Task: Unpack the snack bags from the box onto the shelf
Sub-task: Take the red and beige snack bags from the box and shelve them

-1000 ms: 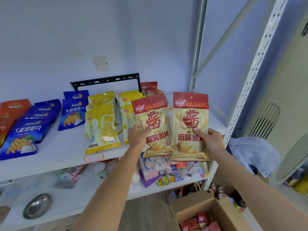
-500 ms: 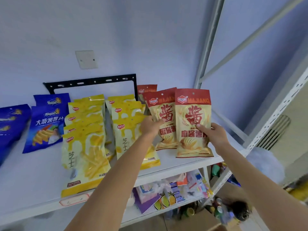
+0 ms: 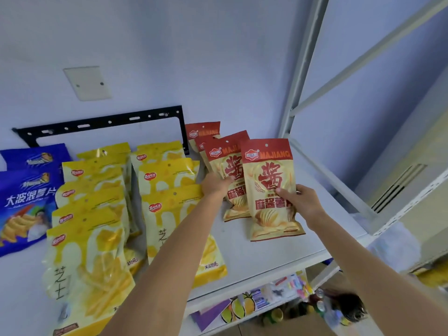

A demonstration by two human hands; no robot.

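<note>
**Two MAJIANG bags held at the shelf**

Left hand (image 3: 216, 185) grips one red-topped snack bag (image 3: 230, 175), which overlaps the red-topped stack (image 3: 202, 132) behind it. Right hand (image 3: 303, 202) pinches a second snack bag (image 3: 271, 190) by its right edge, lower end touching the white shelf (image 3: 254, 258). Yellow bags (image 3: 167, 190) lie just left; blue bags (image 3: 26, 197) further left.

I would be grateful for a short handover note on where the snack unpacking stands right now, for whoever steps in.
Left hand: gripping one red-topped Majiang bag over the shelf.
Right hand: gripping a second Majiang bag, its lower edge near the shelf surface.
Done: yellow bags in two rows, blue bags at the left, other Majiang bags at the back.
Left: set both held bags down in front of those Majiang bags, then fetch more. The box is out of view.
</note>
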